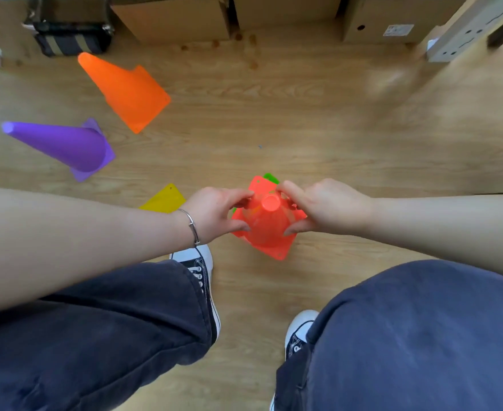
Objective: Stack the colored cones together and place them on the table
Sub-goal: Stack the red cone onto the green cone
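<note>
Left hand [214,215] and right hand [318,209] both pinch the red cone [269,223], upright on the floor [303,120], over a green base [270,178].
Orange cone [125,90] and purple cone [63,145] lie tipped, forward-left; left hand nearer.

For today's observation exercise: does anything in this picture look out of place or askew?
Yes. The orange cone and purple cone lie tipped on their sides on the floor, apart from the red cone that the left hand and right hand grip.
</note>
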A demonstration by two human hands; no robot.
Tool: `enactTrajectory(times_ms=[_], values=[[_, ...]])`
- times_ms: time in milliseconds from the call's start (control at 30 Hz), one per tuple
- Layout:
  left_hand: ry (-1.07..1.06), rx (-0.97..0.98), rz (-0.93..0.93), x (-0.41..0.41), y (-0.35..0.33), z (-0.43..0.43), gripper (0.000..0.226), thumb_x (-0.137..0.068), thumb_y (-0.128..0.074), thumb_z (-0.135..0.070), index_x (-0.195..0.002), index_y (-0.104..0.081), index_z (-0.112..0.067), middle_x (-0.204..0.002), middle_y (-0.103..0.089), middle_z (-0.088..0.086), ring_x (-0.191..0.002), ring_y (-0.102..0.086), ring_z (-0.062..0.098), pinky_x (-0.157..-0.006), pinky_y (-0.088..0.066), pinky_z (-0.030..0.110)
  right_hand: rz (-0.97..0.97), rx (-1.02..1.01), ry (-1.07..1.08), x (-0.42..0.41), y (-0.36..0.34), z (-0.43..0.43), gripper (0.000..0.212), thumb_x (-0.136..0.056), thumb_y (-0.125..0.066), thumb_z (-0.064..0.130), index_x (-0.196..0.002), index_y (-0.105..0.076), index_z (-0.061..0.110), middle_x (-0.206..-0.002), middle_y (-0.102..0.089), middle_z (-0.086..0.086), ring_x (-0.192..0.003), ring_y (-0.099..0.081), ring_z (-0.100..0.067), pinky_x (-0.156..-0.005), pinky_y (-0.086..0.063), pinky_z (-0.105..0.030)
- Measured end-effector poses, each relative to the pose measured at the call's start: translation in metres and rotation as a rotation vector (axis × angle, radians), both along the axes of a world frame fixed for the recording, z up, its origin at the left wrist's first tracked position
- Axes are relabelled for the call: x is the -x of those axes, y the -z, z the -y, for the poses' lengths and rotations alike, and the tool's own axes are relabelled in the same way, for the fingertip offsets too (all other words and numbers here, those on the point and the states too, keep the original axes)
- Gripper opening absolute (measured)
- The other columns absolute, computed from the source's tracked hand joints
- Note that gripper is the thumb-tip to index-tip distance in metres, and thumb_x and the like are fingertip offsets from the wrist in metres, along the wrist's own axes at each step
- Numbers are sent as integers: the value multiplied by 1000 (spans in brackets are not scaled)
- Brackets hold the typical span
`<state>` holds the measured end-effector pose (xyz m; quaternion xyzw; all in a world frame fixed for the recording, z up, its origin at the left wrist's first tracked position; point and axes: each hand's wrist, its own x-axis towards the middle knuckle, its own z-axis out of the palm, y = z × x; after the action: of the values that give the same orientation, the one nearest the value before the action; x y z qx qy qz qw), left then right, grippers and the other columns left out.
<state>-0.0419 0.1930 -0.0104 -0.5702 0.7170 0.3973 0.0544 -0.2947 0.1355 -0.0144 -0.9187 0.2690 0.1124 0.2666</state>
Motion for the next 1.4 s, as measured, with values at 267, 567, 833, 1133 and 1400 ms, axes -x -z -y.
enactTrajectory(times_ms=[267,567,833,1133,1400], values=[[-25,12,38,6,56,-3,66,-76,-75,-37,-136,-52,-21,-126,-67,0,-114,-64,18,-95,-50,37,21,5,184,3,49,-19,74,-83,-66,57,-136,-40,12,-109,-69,-11,-88,-68,-37,-67,-54,-43],[-140,46,46,13,74,-4,67,-76,-77,-35,-136,-53,-18,-126,-67,0,-113,-64,18,-96,-48,30,85,-88,397,7,68,-20,68,-86,-70,45,-140,-45,12,-113,-69,-14,-96,-66,-39,-72,-49,-40],[-185,66,37,29,75,11,67,-77,-77,-31,-137,-51,-16,-128,-66,4,-116,-63,21,-98,-47,33,124,-98,419,22,75,-1,66,-87,-71,39,-141,-46,12,-118,-69,-14,-98,-67,-40,-76,-53,-43],[-385,156,18,50,77,72,70,-71,-80,-34,-134,-53,-19,-121,-69,8,-110,-66,23,-95,-52,39,161,-94,514,16,66,68,75,-79,-79,35,-141,-44,10,-128,-64,-16,-116,-61,-36,-91,-47,-40],[-361,140,3,51,75,89,66,-72,-81,-32,-132,-55,-19,-121,-69,6,-109,-67,20,-96,-52,36,182,-91,562,18,73,70,75,-80,-79,35,-142,-45,10,-127,-64,-17,-116,-60,-36,-93,-45,-38]])
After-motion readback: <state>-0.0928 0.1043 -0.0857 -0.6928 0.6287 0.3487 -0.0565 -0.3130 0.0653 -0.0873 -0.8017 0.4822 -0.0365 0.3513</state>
